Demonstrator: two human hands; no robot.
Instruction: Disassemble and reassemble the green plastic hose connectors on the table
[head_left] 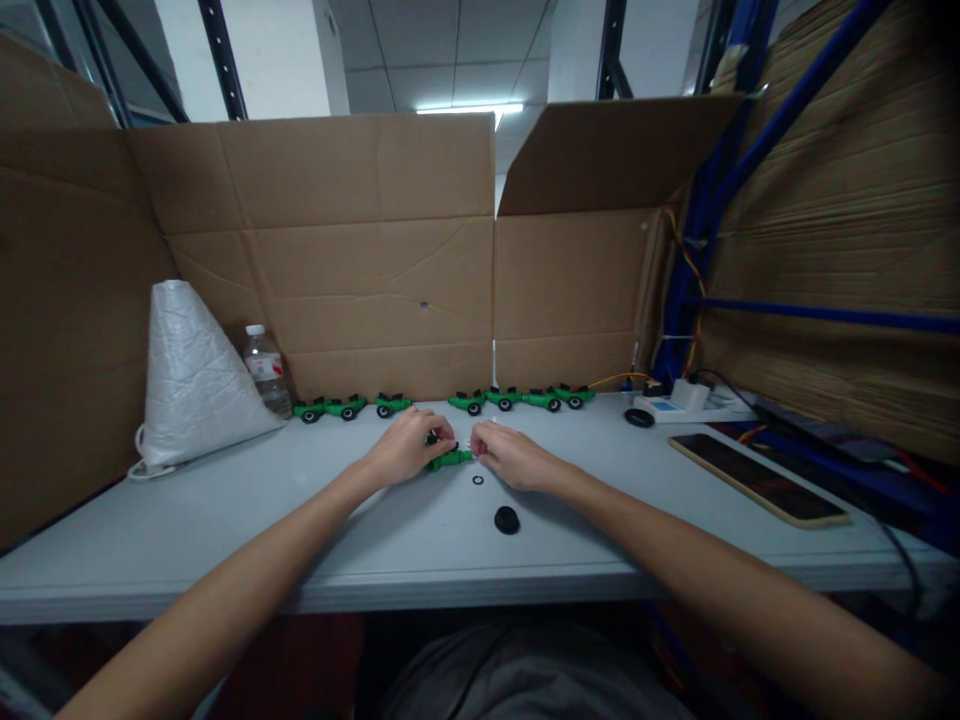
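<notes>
Near the middle of the white table, my left hand (411, 445) is closed around the rear of a green toy car (452, 458), steadying it low over the tabletop. At the car's right end, my right hand (513, 455) pinches with thumb and forefinger; whatever small piece sits between those fingertips is too small to make out. A small black ring (478, 480) lies on the table just below the car. Closer to the front edge rests a round black part (507, 520), which looks like a wheel or cap.
Several green toy cars (505, 400) line the back by the cardboard wall (375, 260). At left stand a silver bag (199, 375) and a water bottle (265, 370). On the right lie a phone (757, 478), a power strip (697, 405) with cables, and a black ring-shaped object (639, 418).
</notes>
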